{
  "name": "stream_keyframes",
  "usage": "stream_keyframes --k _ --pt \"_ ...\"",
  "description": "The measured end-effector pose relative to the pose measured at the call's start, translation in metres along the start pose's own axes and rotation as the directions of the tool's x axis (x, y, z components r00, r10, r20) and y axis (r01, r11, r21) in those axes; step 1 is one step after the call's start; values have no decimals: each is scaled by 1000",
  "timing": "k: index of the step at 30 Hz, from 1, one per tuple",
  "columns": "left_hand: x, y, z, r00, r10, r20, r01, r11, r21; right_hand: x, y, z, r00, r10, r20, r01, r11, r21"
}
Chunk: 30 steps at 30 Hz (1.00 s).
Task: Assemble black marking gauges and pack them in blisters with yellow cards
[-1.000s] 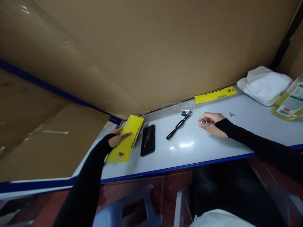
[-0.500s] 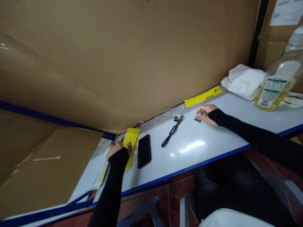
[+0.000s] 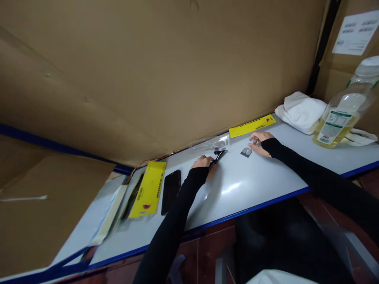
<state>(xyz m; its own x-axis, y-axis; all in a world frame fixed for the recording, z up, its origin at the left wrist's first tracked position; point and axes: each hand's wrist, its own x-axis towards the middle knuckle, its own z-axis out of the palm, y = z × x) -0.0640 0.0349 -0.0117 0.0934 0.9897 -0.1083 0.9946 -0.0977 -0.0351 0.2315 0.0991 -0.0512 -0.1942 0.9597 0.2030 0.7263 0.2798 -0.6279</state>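
My left hand is closed around the handle of a black hand tool with a slim shaft and a crosswise head, which lies over the white table. The fingers hide most of the handle. To the right, my right hand rests on the table with fingers loosely bent and thumb apart from them, nothing visible between them. Just left of its thumb lies a small dark square packet with something grey in it. Behind the tool's head is a clear plastic sleeve.
A black phone and a yellow printed card lie left. Another yellow card is along the cardboard wall. White cloth and a bottle of yellow liquid stand at the right. The table has a blue edge.
My left hand has left the yellow card at the left and moved right onto the black tool. My right hand has drawn slightly away from the small packet, which now shows fully.
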Motion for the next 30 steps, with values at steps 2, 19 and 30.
stream_keyframes --k 2,19,30 --pt "-2 -5 0 1000 -4 15 3 999 53 0 1 2 1000 -24 10 24 999 -26" --pt "17 62 -25 987 154 34 79 -299 -951 -12 -13 4 986 -11 169 42 983 -181" --pt "13 69 3 998 51 -33 -6 -464 -886 11 -39 3 963 92 254 -26 967 -254"
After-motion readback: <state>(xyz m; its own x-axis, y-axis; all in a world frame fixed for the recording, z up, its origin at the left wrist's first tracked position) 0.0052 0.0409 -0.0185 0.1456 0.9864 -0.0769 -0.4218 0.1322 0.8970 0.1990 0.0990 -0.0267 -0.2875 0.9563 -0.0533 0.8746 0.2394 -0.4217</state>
